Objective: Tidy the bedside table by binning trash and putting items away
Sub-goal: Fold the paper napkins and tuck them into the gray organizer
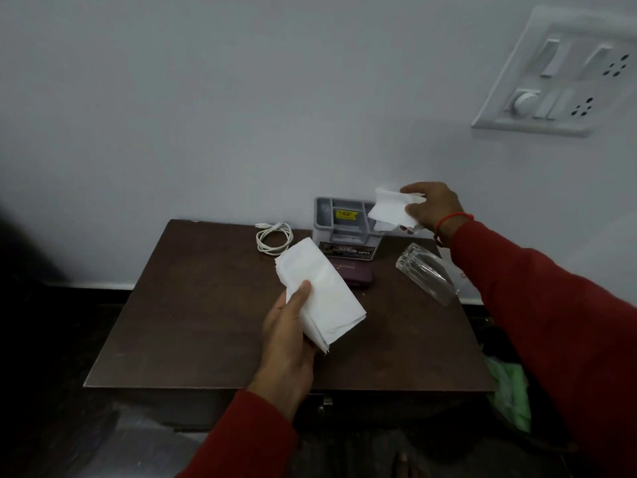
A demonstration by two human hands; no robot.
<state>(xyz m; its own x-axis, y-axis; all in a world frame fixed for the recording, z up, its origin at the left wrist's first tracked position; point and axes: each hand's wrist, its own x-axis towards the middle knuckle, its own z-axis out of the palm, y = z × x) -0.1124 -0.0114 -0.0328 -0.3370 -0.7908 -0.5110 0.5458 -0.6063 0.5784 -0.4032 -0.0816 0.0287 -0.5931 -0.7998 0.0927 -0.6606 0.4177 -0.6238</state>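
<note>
My left hand (289, 334) holds a stack of folded white tissues (322, 291) above the middle of the dark brown bedside table (193, 305). My right hand (432, 210) grips a single crumpled white tissue (389, 213) over the right side of a grey plastic organiser (339, 229) at the table's back edge. In front of the organiser lies a small purple case (355, 276), partly hidden by the tissue stack. A clear glass (425, 274) lies on its side at the right. A coiled white cable (274, 238) rests to the left of the organiser.
The table stands against a pale wall with a switch and socket panel (558, 74) at upper right. A green plastic bag (510, 395) shows beside the table's right front corner. A drawer handle (325, 400) sits under the front edge.
</note>
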